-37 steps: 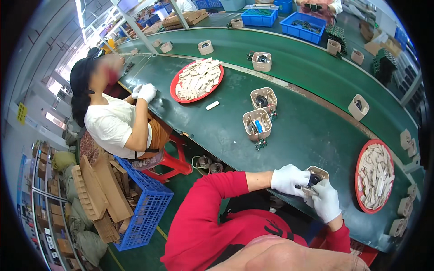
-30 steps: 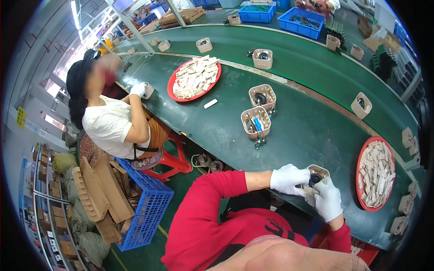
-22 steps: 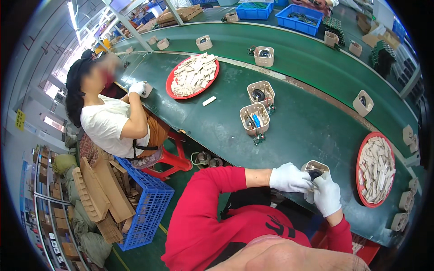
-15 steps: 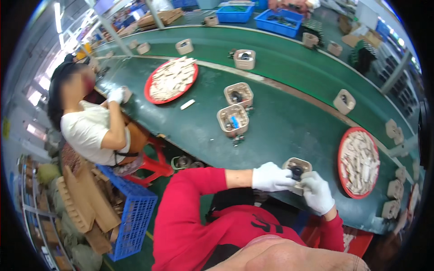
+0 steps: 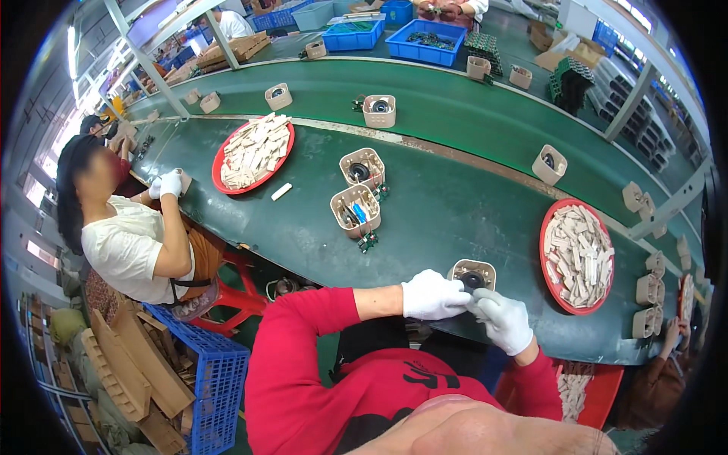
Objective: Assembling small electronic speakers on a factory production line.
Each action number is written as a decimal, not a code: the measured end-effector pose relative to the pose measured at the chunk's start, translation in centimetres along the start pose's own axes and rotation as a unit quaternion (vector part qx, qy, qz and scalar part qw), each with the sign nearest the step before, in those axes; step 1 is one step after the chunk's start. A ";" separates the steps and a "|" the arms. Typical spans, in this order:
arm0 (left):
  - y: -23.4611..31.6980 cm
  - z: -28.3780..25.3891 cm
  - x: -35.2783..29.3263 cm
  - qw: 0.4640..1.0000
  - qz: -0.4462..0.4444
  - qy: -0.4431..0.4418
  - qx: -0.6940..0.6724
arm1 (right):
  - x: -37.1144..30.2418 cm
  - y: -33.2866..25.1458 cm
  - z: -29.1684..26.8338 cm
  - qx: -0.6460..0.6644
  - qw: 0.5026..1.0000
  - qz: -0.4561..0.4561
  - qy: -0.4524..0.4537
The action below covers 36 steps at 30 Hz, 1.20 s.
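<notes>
A small beige plastic housing [image 5: 491, 272] with a black round part [image 5: 472, 280] inside stands at the table edge in front of me. My left hand [image 5: 434, 296], in a white glove, reaches its near left side with fingers pinched together. From the right, my gloved right hand [image 5: 503, 320] meets it, fingers curled closed, at the housing's near side. Whatever the fingertips hold is hidden between the gloves. Farther left on the table, two more beige housings stand touching: one with a black round part [image 5: 358, 172], one with a blue piece [image 5: 359, 213] inside.
Red round trays of beige strips stand at right [image 5: 545, 262] and far left [image 5: 225, 187]. One loose strip [image 5: 281, 192] lies near the left tray. A green conveyor [image 5: 455, 106] carries several housings. A co-worker [image 5: 125, 235] sits left, beside a blue crate [image 5: 220, 387].
The view has shifted, so the table appears farther left. My fingertips have come closer together at the housing's near side, leaving more of its black round part uncovered.
</notes>
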<state>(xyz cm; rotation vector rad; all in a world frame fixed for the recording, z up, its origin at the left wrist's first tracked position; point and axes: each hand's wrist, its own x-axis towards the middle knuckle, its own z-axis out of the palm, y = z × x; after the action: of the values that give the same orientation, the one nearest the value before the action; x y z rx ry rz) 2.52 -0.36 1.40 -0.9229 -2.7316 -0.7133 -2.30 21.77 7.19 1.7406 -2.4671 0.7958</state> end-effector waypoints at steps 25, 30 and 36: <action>-23.8 -2.7 19.3 0.939 -0.175 0.285 0.074 | -2.7 3.9 6.4 0.389 0.748 0.350 0.408; -19.2 0.8 20.0 0.889 -0.214 0.404 0.017 | -3.3 3.9 5.4 0.414 0.720 0.387 0.399; 2.3 5.9 7.5 0.746 -0.165 -0.165 -0.624 | 3.6 4.3 -5.7 0.381 0.700 0.264 0.543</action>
<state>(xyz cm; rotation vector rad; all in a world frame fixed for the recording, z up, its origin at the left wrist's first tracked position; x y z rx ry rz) -2.03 8.07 -0.56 -0.6908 -2.3989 -2.8567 -8.98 22.06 11.50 0.1335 -1.7134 2.2468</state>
